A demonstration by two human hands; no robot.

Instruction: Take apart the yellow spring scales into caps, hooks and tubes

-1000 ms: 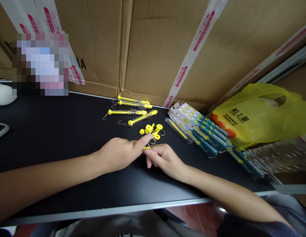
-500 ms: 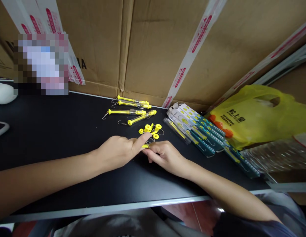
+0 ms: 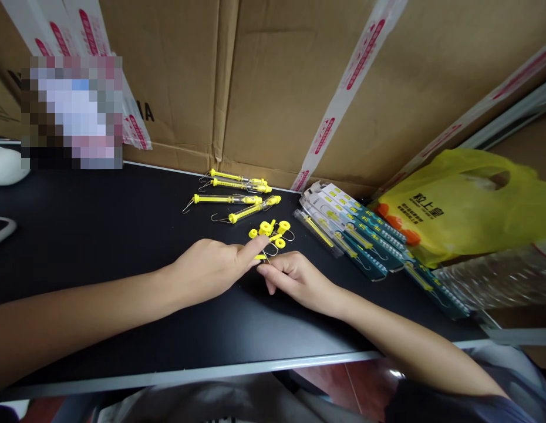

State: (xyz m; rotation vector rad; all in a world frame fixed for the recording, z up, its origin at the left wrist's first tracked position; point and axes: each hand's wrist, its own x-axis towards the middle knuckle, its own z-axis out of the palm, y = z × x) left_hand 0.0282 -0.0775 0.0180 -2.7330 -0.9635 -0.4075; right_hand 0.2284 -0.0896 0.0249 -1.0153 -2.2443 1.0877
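Note:
My left hand (image 3: pixel 215 267) is closed round a narrow yellow plastic piece (image 3: pixel 259 257); most of it is hidden by the fingers. Close beside it, my right hand (image 3: pixel 302 282) pinches thumb and forefinger at the lower end of a thin metal wire hook (image 3: pixel 266 256), which crosses the tip of the yellow piece. Just beyond the hands lies a small pile of loose yellow caps (image 3: pixel 265 228) and wire hooks. Farther back, several yellow spring scales (image 3: pixel 226 200) with clear tubes and hooks rest on the black table (image 3: pixel 123 235).
To the right lie flat boxes (image 3: pixel 361 229) printed with spring scales and a clear-wrapped one. Behind them are a yellow plastic bag (image 3: pixel 467 200) and a clear ribbed plastic item (image 3: pixel 497 279). A large cardboard box (image 3: pixel 273 88) walls the back. A white rounded object (image 3: pixel 9 166) sits far left.
Both hands stay close together over the same spot. The right fingertips have shifted slightly, and a little more of the wire hook shows between the hands. The view has moved very slightly.

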